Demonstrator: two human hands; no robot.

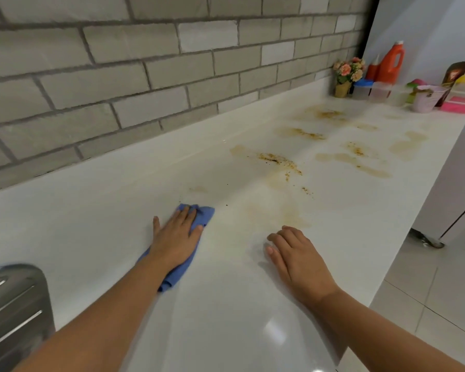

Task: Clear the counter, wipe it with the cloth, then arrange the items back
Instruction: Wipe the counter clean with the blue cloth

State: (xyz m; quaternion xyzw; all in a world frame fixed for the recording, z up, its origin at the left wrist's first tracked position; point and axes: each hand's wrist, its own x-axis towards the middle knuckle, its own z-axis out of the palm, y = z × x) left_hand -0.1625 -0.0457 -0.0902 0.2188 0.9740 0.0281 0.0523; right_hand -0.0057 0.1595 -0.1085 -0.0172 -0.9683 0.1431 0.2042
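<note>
Head view is showing the left hand lying flat with straight fingers, pressing down on a crumpled blue cloth on the glossy white surface. The right hand is resting to its right, apart from the cloth, fingers loosely bent and holding nothing. Brownish stains with dark crumbs are lying across the surface beyond both hands. At the far end a small pot of pink flowers, an orange plastic jug, clear lidded tubs and a pale pink pail are standing crowded together by the grey brick wall. A shiny metal appliance is sitting at the near left.
</note>
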